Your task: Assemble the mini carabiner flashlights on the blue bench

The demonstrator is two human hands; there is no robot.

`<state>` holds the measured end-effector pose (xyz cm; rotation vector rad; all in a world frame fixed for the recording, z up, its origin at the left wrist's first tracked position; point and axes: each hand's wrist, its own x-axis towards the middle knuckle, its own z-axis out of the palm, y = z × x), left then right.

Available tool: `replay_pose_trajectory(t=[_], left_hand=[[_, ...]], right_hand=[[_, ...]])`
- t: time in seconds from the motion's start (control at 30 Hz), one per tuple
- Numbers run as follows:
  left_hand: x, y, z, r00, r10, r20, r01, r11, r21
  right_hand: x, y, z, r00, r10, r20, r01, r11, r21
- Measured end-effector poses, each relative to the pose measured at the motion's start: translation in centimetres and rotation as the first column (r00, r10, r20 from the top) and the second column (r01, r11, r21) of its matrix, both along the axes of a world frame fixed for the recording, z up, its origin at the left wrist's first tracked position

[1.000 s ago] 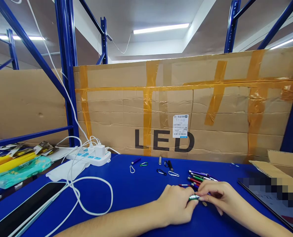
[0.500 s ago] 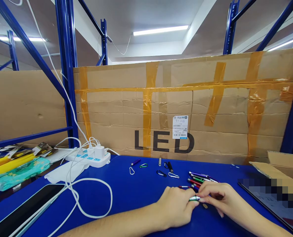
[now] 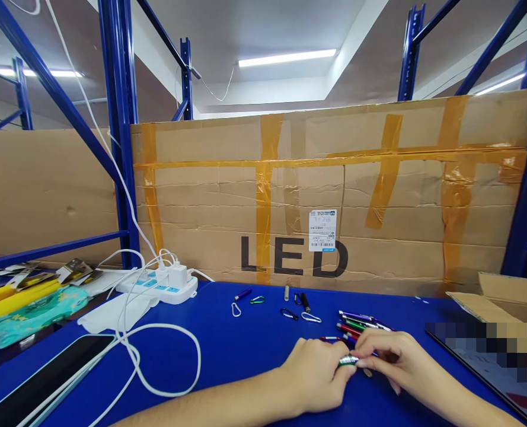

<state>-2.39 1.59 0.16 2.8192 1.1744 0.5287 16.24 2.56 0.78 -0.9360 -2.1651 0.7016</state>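
My left hand [image 3: 315, 373] and my right hand [image 3: 390, 359] meet low on the blue table [image 3: 245, 344], both pinched on a small green and silver flashlight [image 3: 348, 360] held between their fingertips. Just behind the hands lies a bunch of coloured pens [image 3: 356, 323]. Farther back are small carabiner clips [image 3: 258, 299], a purple mini flashlight [image 3: 243, 293] and a black one [image 3: 304, 301].
A large taped cardboard box marked LED [image 3: 334, 196] walls off the back. A white power strip [image 3: 159, 286] with white cables [image 3: 156, 356] sits left, near a phone [image 3: 41, 382]. An open cardboard box [image 3: 507, 302] stands right. Blue rack posts [image 3: 121, 130] rise around.
Both hands stay pinched on the small flashlight with only slight finger shifts; the view has tilted a little.
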Motion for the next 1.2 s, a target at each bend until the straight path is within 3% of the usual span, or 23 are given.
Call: replay_pose_trajectory(t=[0.47, 0.77, 0.93, 1.0, 1.07, 1.13, 1.2], left_hand=[[0.0, 0.2, -0.4, 0.999, -0.011, 0.033, 0.010, 1.000, 0.026], [0.0, -0.1, 0.6, 0.997, -0.032, 0.076, 0.035, 0.998, -0.045], [0.1, -0.1, 0.6, 0.992, -0.034, 0.119, 0.042, 0.997, -0.068], [0.2, 0.0, 0.5, 0.986, -0.052, 0.156, 0.066, 0.995, -0.081], [0.2, 0.1, 0.4, 0.982, -0.065, 0.177, 0.086, 0.990, -0.114], [0.3, 0.2, 0.4, 0.986, -0.064, 0.152, 0.088, 0.984, -0.153], [0.4, 0.4, 0.4, 0.986, -0.049, 0.156, 0.071, 0.987, -0.142]], right_hand=[[0.0, 0.1, -0.1, 1.000, 0.002, -0.008, -0.002, 1.000, 0.005], [-0.6, -0.4, 0.1, 0.965, -0.231, -0.123, 0.225, 0.973, -0.061], [-1.7, -2.1, 1.6, 0.922, -0.300, -0.244, 0.337, 0.933, 0.124], [-2.2, -3.5, 2.4, 0.916, -0.241, -0.320, 0.270, 0.962, 0.047], [-2.6, -5.1, 3.1, 0.912, -0.095, -0.400, 0.061, 0.993, -0.097], [-3.0, -6.8, 3.5, 0.883, 0.069, -0.463, -0.172, 0.968, -0.185], [-3.3, -8.1, 3.8, 0.861, 0.202, -0.467, -0.360, 0.890, -0.280]])
